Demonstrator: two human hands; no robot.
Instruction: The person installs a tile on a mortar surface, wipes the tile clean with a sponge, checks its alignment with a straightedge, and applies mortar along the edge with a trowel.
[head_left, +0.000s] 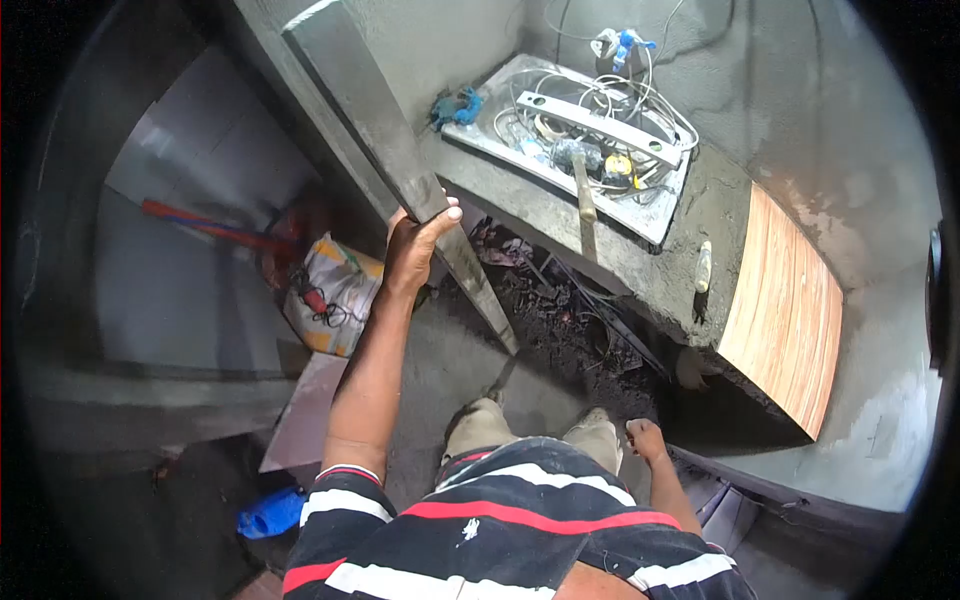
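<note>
My left hand (412,250) is closed around a long grey metal straightedge bar (375,115). The bar stands tilted, its upper end at the top left and its lower end near the floor in front of my legs. By my right thigh hangs my right hand (646,438), fingers curled in, with nothing seen sticking out of it. To the right of the bar is a cement-covered slab (560,215). A hammer (582,175) and a white spirit level (600,128) lie on a metal sheet (490,135) there.
A tape measure (618,168) and tangled white cable (672,110) share the sheet. A trowel (704,268) lies near a wood-grain panel (780,310) at the slab's edge. Rubble (585,350) covers the floor beneath. On the left are a stuffed sack (345,270) and a blue container (270,513).
</note>
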